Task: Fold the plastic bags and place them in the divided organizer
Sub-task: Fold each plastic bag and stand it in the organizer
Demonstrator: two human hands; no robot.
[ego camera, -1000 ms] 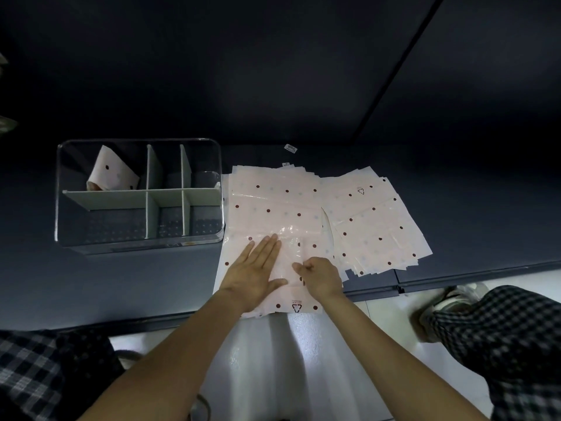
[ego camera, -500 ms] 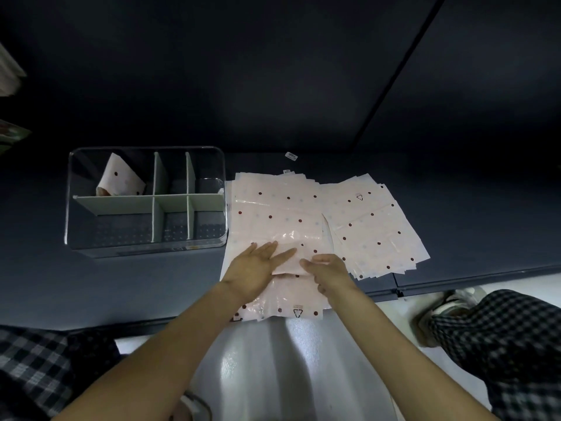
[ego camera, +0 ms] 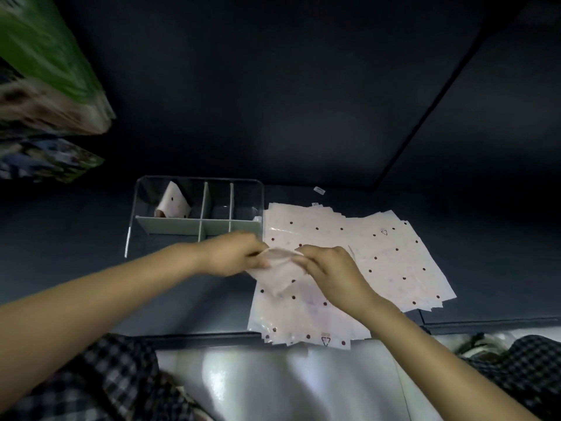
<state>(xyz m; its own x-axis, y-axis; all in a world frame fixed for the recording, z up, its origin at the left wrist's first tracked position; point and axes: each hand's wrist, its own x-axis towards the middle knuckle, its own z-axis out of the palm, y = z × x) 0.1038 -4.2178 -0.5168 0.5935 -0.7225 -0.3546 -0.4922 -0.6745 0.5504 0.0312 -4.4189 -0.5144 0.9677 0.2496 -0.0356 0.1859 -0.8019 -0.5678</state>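
Because the dark table (ego camera: pixel 76 299) carries everything, start there: the organizer (ego camera: pixel 198 230) stands toward its left, well back from the front edge, a clear box split by pale dividers, with one folded bag (ego camera: pixel 173 205) propped in its back left compartment and the other compartments apparently bare. Just right of it, touching or nearly touching its right wall, lies the near stack (ego camera: pixel 306 311) of pink dotted bags, its lower end overhanging the table's front edge; a second stack (ego camera: pixel 397 262) fans out to the right, partly overlapping it. Above the near stack's upper half, the bag (ego camera: pixel 280 273) being folded is lifted between both hands. The left hand (ego camera: pixel 235 253) pinches its left end with curled fingers, and the right hand (ego camera: pixel 329 270) grips its right end the same way, so neither is loose. I judge the film very light, thin, limp and slick: it will not keep a crease by itself and may slide on the glossy sheets beneath. Holding it at the folded edge, close to the corners, with thumb over fingers, looks safest, keeping the layers pressed together until it drops into a compartment.
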